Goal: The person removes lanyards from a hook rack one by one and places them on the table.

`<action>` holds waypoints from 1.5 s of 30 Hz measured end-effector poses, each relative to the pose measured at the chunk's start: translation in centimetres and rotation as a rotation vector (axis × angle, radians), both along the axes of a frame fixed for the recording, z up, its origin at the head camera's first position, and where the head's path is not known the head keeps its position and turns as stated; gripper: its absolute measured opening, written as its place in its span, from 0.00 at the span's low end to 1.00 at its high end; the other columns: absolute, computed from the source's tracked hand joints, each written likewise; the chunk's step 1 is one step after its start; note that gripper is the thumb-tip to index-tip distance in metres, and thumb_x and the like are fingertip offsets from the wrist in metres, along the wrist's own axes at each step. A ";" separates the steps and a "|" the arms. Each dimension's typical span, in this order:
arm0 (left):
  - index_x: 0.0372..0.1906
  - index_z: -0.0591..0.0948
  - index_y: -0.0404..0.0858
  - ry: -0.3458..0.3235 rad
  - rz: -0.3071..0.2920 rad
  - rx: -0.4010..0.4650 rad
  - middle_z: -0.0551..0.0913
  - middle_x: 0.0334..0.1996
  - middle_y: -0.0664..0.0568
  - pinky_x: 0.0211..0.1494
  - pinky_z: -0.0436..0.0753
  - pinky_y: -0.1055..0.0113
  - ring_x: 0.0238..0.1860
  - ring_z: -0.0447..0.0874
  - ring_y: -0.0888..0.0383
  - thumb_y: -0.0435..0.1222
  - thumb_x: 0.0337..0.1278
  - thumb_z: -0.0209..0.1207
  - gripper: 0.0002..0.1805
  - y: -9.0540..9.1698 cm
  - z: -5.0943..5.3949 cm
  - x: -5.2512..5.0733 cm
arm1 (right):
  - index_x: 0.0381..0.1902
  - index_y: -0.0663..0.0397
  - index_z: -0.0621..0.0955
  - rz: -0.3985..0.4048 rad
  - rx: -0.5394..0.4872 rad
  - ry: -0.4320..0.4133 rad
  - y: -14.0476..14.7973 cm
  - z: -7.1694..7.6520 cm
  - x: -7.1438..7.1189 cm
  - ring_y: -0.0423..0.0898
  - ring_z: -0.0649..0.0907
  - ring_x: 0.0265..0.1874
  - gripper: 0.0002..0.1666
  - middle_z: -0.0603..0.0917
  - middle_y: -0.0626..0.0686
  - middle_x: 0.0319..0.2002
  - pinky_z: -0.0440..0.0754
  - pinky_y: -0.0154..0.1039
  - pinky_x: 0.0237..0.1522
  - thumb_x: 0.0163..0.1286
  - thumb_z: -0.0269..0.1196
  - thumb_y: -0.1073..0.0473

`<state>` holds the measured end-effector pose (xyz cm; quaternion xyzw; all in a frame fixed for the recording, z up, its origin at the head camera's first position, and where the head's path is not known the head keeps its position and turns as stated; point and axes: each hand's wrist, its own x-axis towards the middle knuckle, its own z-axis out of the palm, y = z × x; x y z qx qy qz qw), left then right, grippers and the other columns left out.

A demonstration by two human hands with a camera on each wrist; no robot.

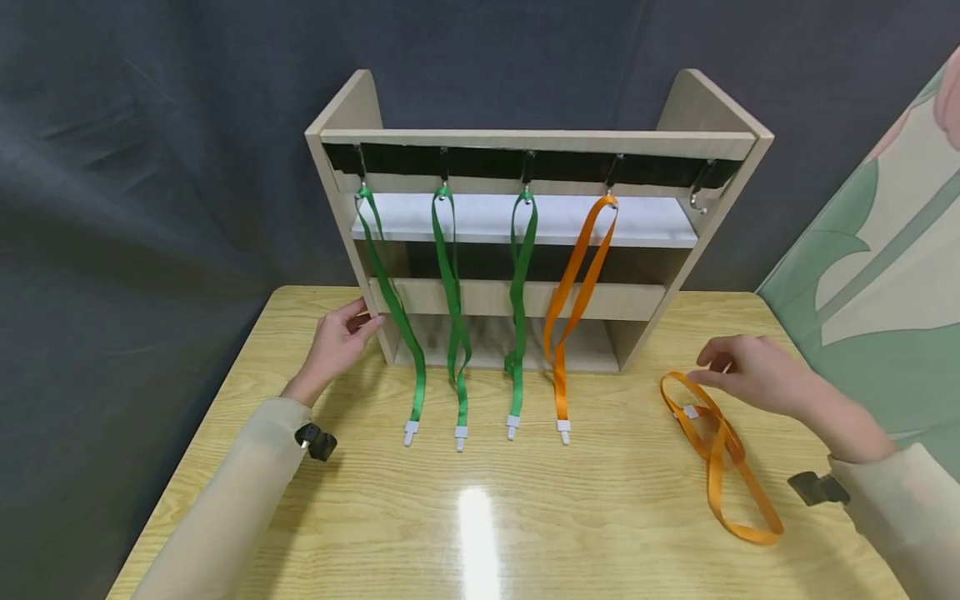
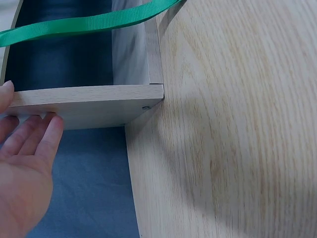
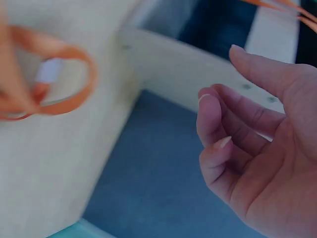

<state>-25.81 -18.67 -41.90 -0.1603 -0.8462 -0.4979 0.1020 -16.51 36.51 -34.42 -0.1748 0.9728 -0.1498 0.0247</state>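
Note:
My left hand (image 1: 335, 343) holds the left side panel of a wooden rack (image 1: 517, 298), its thumb at the front edge and its fingers on the outer face, as the left wrist view shows (image 2: 27, 173). An orange lanyard (image 1: 716, 471) lies in loose loops on the table at the right. Over its far end is my right hand (image 1: 765, 375). In the right wrist view that hand (image 3: 262, 129) is empty, its fingers loosely curled and apart from the lanyard (image 3: 74, 101).
Several green lanyards, one at the far left (image 1: 393, 304), and an orange one (image 1: 576, 275) hang from the rack's hooks, white clips down. The rightmost hook (image 1: 699, 198) bears nothing. Dark cloth (image 1: 150, 167) hangs behind; a floral cloth (image 1: 900, 275) is at the right.

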 end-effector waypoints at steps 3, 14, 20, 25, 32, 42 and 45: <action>0.61 0.75 0.34 -0.006 0.000 0.005 0.76 0.57 0.39 0.51 0.80 0.57 0.54 0.78 0.45 0.35 0.66 0.58 0.21 0.0 0.1 0.0 | 0.37 0.55 0.83 0.040 -0.028 0.071 -1.3 1.3 -0.1 0.37 0.76 0.22 0.14 0.80 0.41 0.25 0.76 0.35 0.23 0.62 0.69 0.51; 0.62 0.74 0.31 -0.021 -0.018 0.030 0.75 0.57 0.38 0.51 0.79 0.54 0.54 0.77 0.43 0.34 0.66 0.57 0.22 0.0 0.0 0.0 | 0.36 0.49 0.84 0.136 -0.139 0.279 -5.2 4.4 -0.9 0.36 0.78 0.23 0.06 0.81 0.39 0.26 0.76 0.32 0.22 0.61 0.70 0.57; 0.61 0.76 0.34 -0.011 0.002 0.004 0.77 0.56 0.40 0.50 0.80 0.58 0.53 0.79 0.46 0.36 0.66 0.57 0.21 -0.1 -0.2 0.1 | 0.38 0.48 0.84 0.099 -0.184 0.306 -7.4 5.8 -1.3 0.37 0.78 0.23 0.06 0.81 0.40 0.27 0.76 0.30 0.23 0.64 0.67 0.55; 0.61 0.76 0.35 -0.001 -0.001 0.011 0.77 0.56 0.41 0.51 0.80 0.58 0.53 0.79 0.47 0.36 0.66 0.58 0.21 -0.1 -0.2 0.0 | 0.40 0.50 0.84 0.073 -0.240 0.356 -9.0 6.9 -1.6 0.39 0.78 0.24 0.08 0.82 0.42 0.29 0.74 0.28 0.23 0.64 0.67 0.55; 0.62 0.74 0.31 -0.005 -0.012 0.038 0.76 0.57 0.38 0.51 0.79 0.55 0.54 0.77 0.43 0.33 0.65 0.57 0.22 0.1 0.3 -0.1 | 0.45 0.56 0.84 0.001 -0.323 0.497 -10.9 8.1 -2.2 0.38 0.81 0.26 0.15 0.86 0.49 0.33 0.72 0.23 0.25 0.62 0.69 0.55; 0.59 0.74 0.25 -0.002 -0.025 0.036 0.76 0.54 0.32 0.50 0.79 0.55 0.51 0.78 0.38 0.28 0.64 0.57 0.20 1.1 3.2 2.1 | 0.47 0.57 0.84 -0.089 -0.425 0.556 -12.5 8.8 -2.5 0.28 0.78 0.27 0.18 0.85 0.50 0.35 0.73 0.20 0.30 0.62 0.69 0.53; 0.59 0.74 0.25 -0.010 -0.020 0.030 0.76 0.54 0.33 0.51 0.79 0.55 0.52 0.78 0.39 0.28 0.65 0.56 0.20 1.1 3.2 2.2 | 0.48 0.57 0.84 -0.091 -0.443 0.552 -12.7 8.9 -2.7 0.27 0.78 0.28 0.19 0.85 0.50 0.35 0.73 0.19 0.30 0.62 0.69 0.53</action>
